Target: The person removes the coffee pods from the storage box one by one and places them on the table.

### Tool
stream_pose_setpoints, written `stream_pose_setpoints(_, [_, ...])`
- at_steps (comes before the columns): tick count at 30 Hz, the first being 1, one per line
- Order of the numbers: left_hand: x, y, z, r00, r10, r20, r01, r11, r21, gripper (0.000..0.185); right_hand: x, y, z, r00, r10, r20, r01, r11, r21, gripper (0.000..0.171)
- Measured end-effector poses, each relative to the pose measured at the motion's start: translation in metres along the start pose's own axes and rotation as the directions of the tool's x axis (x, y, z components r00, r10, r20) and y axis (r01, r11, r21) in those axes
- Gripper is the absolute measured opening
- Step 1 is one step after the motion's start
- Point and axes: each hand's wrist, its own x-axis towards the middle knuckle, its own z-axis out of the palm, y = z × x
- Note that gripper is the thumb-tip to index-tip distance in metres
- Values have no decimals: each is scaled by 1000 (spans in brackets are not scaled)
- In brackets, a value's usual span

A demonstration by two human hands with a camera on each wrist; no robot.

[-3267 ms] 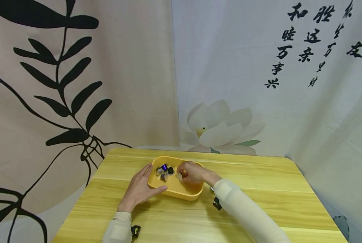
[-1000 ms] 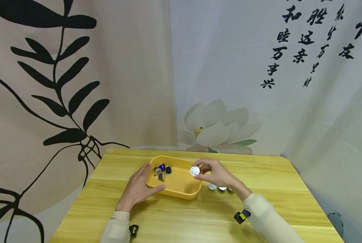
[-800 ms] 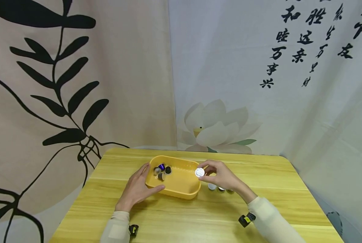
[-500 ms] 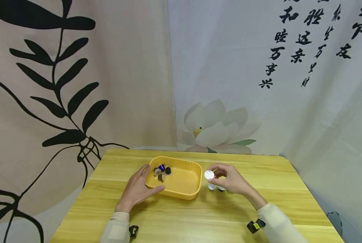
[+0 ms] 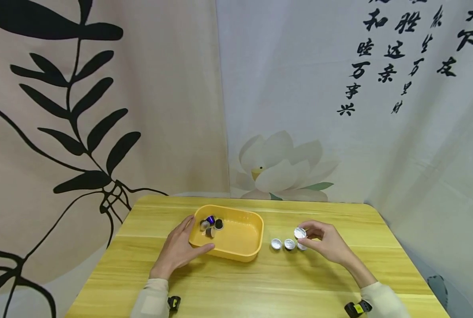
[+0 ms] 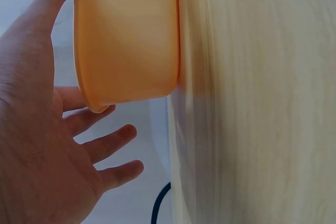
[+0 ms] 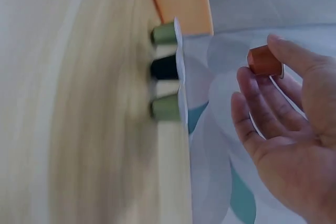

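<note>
Your right hand (image 5: 327, 242) has travelled rightward out of the yellow tray (image 5: 256, 223) and now sits over the tabletop (image 5: 236, 287), to the right of the tray. It pinches one capsule (image 5: 299, 232) between thumb and forefinger, foil lid facing up and toward you; the wrist view shows this capsule's body as orange-brown (image 7: 264, 60), held at the fingertips while the other fingers stay loosely uncurled. That light grip leaves the capsule's base free, so you could set it down upright.

Just below and to the left of the held capsule, three others stand in a short row (image 5: 287, 244) on the tabletop, lids up, close together and a little apart from the tray's right wall. From the wrist view two look olive green and the middle one black (image 7: 165, 67). The held capsule hovers at the right end of that row, near the last one.

Your left hand (image 5: 179, 249) rests flat against the tray's near left corner, fingers straight along the wall and thumb along the near side, gripping nothing. It appears to brace the tray so it does not slide.

Inside the tray, a small cluster of capsules (image 5: 211, 224), one blue, lies in the far left corner.
</note>
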Motion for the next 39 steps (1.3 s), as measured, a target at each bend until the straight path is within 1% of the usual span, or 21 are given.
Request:
stream_pose_setpoints(7, [-1,-1,0,1000,-3,4,3,1000,1,130,-16,19,-18,997,73,-30,-73,997,4,33])
stream_pose_setpoints(11, [-1,-2,-1,1000,-2,0,2,1000,-1,129,-20,27,-27,993,113,-24,-113,994,8,35])
stream_pose_setpoints(15, [-1,-2,-2,1000,0,-6,0,1000,-4,129,-21,36,-30,990,138,-11,-138,990,-3,35])
stream_pose_setpoints(23, [0,-2,-1,1000,-5,6,5,1000,-7,130,-21,48,-29,986,156,54,-153,987,-49,32])
stream_pose_setpoints(32, [2,-2,-1,1000,2,-1,-2,1000,-4,130,-19,53,-27,987,152,45,-144,978,-154,27])
stream_pose_setpoints(39, [1,0,0,1000,5,-1,-5,1000,-10,129,-20,52,-26,988,149,38,-136,963,-232,27])
